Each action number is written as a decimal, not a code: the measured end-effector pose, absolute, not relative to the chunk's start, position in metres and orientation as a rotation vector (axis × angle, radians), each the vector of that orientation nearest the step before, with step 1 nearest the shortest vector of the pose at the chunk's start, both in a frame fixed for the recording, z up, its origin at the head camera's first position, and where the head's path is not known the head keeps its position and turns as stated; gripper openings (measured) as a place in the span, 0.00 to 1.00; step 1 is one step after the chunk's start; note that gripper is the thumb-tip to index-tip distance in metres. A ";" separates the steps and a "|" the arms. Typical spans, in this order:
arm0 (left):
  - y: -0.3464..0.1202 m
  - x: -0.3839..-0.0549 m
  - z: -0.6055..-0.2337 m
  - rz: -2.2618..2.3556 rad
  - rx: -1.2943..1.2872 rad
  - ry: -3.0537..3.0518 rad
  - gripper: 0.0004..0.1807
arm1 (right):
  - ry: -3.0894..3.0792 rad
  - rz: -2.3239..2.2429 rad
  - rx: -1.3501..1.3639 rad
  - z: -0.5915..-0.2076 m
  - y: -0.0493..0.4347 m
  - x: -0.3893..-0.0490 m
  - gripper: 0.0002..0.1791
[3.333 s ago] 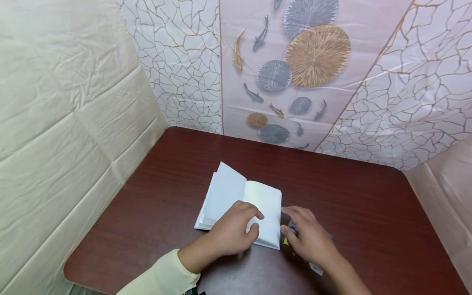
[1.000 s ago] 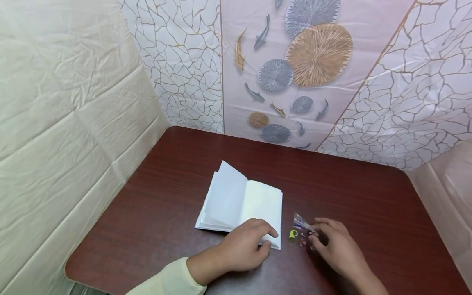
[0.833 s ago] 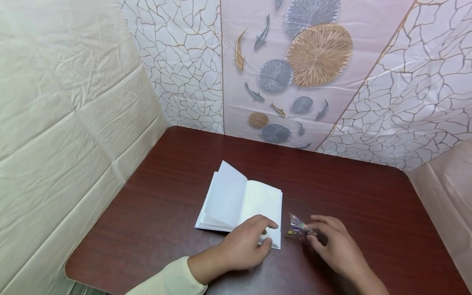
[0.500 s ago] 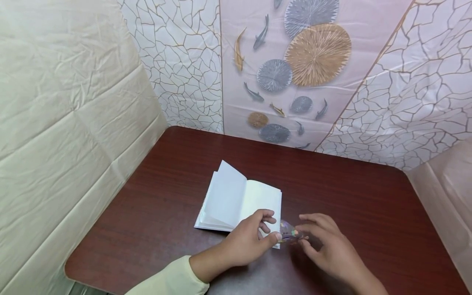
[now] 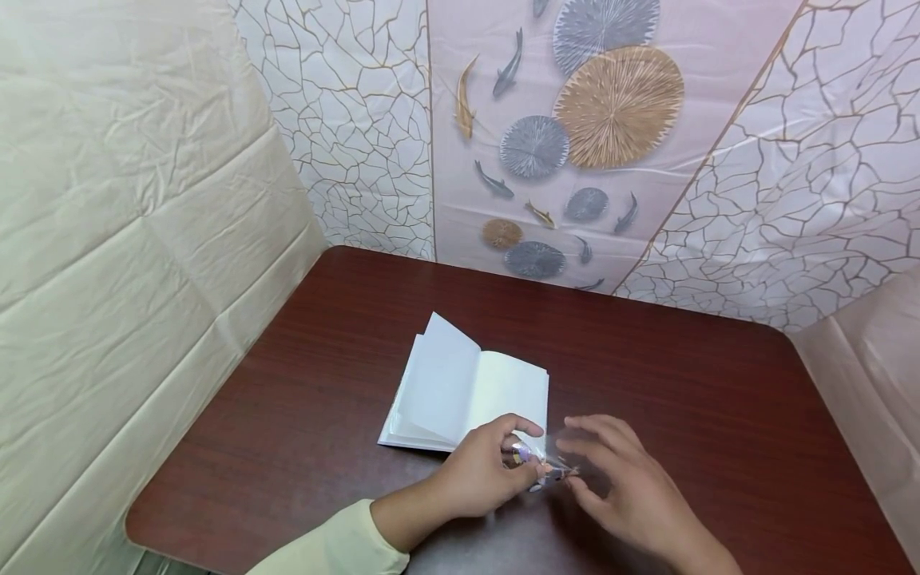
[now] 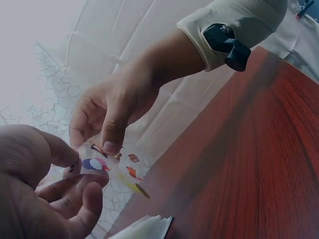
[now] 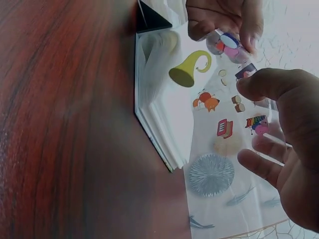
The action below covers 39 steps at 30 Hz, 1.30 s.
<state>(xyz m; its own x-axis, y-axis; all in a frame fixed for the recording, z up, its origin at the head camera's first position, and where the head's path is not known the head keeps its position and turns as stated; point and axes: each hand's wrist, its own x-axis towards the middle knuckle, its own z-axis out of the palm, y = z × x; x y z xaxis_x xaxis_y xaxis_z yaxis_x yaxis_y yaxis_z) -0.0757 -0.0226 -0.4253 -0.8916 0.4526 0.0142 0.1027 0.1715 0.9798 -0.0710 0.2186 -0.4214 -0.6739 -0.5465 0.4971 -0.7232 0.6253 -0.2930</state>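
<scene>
A clear sheet of colourful stickers [image 5: 522,454] hangs between both hands near the notebook's lower right corner. In the right wrist view, its printed pictures, including a yellow horn [image 7: 184,74], show against see-through film. My left hand [image 5: 483,473] pinches one edge between thumb and fingers. My right hand [image 5: 628,483] holds the other side, its thumb on the film and fingers spread behind, as the right wrist view shows. Behind the left hand lies an open notebook [image 5: 506,387] with blank white pages; that hand covers its lower right part.
A dark red-brown table [image 5: 668,375] carries the notebook. Cream fabric [image 5: 144,279] hangs along the left side, and a patterned cloth [image 5: 359,160] hangs at the back. In the left wrist view, a black device [image 6: 227,45] sits on the right sleeve.
The right hand has taken the sticker sheet off the table and brought it left. The left hand, formerly lying over the page, has lifted and now grips the sheet's near edge too.
</scene>
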 end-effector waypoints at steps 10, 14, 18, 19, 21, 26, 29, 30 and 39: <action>-0.025 -0.078 -0.429 1.981 0.478 2.163 0.19 | -2.746 0.959 0.565 -0.414 0.220 -0.062 0.57; -0.025 -0.079 -0.431 1.991 0.449 2.218 0.27 | -2.735 1.037 0.521 -0.413 0.222 -0.062 0.47; -0.026 -0.078 -0.431 1.950 0.457 2.184 0.28 | -2.661 1.075 0.542 -0.416 0.224 -0.064 0.44; -0.026 -0.077 -0.430 1.947 0.458 2.149 0.26 | -2.647 1.088 0.543 -0.416 0.224 -0.065 0.44; -0.025 -0.075 -0.430 1.959 0.455 2.048 0.19 | -2.638 1.103 0.540 -0.416 0.224 -0.065 0.46; -0.022 -0.072 -0.432 1.992 0.450 1.900 0.05 | -2.655 1.112 0.534 -0.416 0.223 -0.067 0.47; -0.022 -0.071 -0.433 2.000 0.454 1.899 0.04 | -2.644 1.070 0.535 -0.417 0.219 -0.068 0.48; -0.022 -0.071 -0.434 2.001 0.454 1.903 0.04 | -2.632 1.045 0.540 -0.418 0.217 -0.068 0.49; -0.023 -0.072 -0.433 2.040 0.411 1.908 0.04 | -2.291 0.878 0.709 -0.420 0.201 -0.071 0.32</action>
<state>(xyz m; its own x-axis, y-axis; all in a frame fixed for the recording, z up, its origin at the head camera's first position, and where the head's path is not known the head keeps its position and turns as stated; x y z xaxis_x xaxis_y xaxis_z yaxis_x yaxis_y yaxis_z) -0.0719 -0.0227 -0.4328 -0.9083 0.4182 -0.0063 -0.0341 -0.0590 0.9977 -0.0710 0.2013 -0.4204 -0.6912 -0.2658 0.6720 -0.6468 0.6421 -0.4114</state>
